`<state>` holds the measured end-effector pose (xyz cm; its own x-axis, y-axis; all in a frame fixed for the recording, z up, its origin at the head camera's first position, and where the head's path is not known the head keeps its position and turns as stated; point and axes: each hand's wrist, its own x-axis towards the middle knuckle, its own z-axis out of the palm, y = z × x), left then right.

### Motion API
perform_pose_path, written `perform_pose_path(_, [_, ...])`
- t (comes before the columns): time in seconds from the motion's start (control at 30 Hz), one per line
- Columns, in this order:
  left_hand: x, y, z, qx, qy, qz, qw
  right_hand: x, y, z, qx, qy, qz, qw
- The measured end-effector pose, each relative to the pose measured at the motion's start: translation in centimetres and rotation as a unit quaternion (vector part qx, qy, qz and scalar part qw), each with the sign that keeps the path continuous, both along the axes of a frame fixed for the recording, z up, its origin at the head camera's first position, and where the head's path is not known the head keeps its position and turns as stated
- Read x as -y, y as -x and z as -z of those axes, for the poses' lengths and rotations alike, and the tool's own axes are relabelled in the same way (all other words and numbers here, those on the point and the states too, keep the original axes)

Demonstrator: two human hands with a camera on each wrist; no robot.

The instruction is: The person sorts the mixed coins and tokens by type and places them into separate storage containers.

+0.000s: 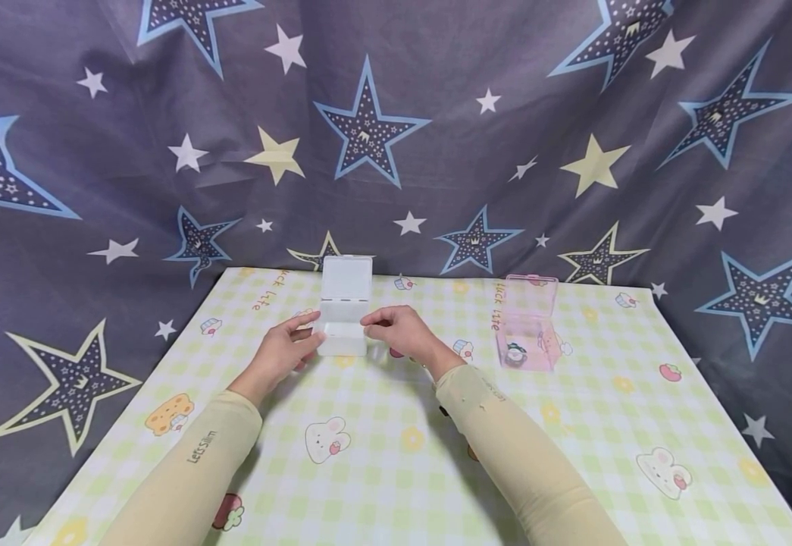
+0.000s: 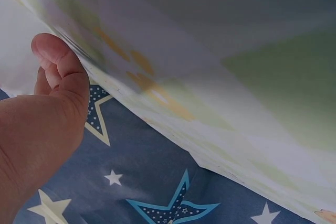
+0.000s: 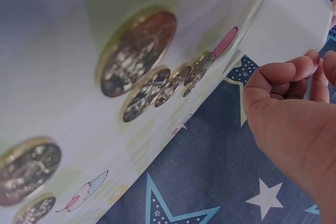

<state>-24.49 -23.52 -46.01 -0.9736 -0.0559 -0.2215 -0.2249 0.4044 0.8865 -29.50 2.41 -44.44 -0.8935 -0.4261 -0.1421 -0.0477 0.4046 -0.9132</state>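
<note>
Through the head view, I logged a white hinged box (image 1: 342,346), lid raised, at 11 o'clock on the checked tablecloth (image 1: 382,489). Left hand (image 1: 283,353): thumb and fingers apart, at its 9 o'clock side. Right hand (image 1: 405,334): fingers curled at 3 o'clock; I couldn't tell what, if anything, they held. Pink transparent box (image 1: 540,341): farther, 3 o'clock. Coins (image 3: 139,53) lay on the cloth.

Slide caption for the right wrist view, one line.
Shiny coins on the checked cloth, the right hand beside the white box beyond them.
</note>
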Motion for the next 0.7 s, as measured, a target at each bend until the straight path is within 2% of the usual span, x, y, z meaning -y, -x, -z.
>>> perform_pose_path(0.53, [-0.3, 0.1, 0.1, 0.001, 0.006, 0.001, 1.0000, -1.2, -0.1, 0.0, 0.002, 0.005, -0.006, 1.000])
perform_pose_path(0.6, [-0.2, 0.1, 0.1, 0.002, 0.007, 0.001, 1.0000, -1.8, 0.0, 0.0, -0.006, -0.005, -0.008, 1.000])
perform_pose_path(0.7, [-0.1, 0.1, 0.1, 0.001, 0.009, 0.002, 1.0000, -3.0, 0.5, -0.1, -0.050, -0.038, -0.009, 0.998])
